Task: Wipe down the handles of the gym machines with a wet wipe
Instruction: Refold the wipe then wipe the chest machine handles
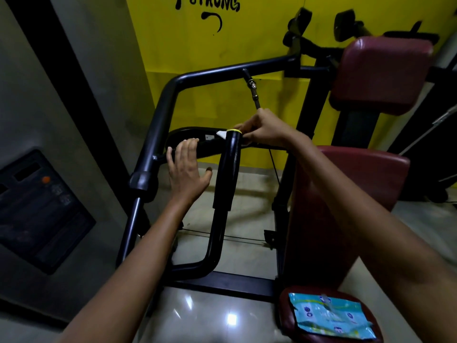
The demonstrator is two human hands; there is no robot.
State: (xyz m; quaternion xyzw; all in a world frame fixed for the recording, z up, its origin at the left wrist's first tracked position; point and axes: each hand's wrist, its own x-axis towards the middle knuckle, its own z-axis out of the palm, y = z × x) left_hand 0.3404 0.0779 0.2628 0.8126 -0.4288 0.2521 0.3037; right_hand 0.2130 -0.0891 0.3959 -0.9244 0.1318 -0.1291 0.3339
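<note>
A black padded handle (228, 169) with a yellow ring at its top stands upright on the gym machine's black frame (158, 115). My right hand (262, 129) is closed around the top of that handle, pressing a white wet wipe (221, 133) against it; only a corner of the wipe shows. My left hand (186, 167) lies with fingers spread on the horizontal black bar just left of the handle, holding nothing.
A blue wet-wipe pack (331, 315) lies on the maroon seat (286, 305) at the lower right. Maroon pads (380, 75) rise to the right. A yellow wall (197, 45) is behind, a grey wall with a dark panel (37, 209) on the left, glossy floor tiles below.
</note>
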